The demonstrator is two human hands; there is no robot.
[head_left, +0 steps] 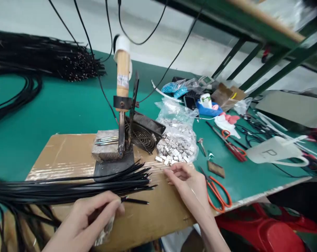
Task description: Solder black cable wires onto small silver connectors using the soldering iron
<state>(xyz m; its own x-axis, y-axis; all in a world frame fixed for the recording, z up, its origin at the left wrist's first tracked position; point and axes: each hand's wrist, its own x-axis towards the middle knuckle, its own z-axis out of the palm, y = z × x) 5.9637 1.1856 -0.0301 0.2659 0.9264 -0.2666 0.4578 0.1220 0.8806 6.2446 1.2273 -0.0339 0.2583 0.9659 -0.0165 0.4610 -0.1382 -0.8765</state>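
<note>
My left hand (87,218) pinches one black cable (134,201) by its end, just below a large fanned bundle of black cables (69,187) lying across a cardboard sheet (148,217). The cable's tip points right, with a pale stripped or sleeved section hidden by my fingers. My right hand (186,182) rests on the cardboard with curled fingers beside a clear plastic bag of small silver metal terminals (176,143). It seems to hold nothing, though its fingertips are partly hidden. Orange-handled scissors (217,192) lie just right of it.
Behind the cables stand a wooden-handled heating tool on a metal stand (123,68), a small round fan (141,136) and a block with metal rods (106,141). Red-handled pliers (234,150) and a white bag (272,150) lie on the green bench (43,105).
</note>
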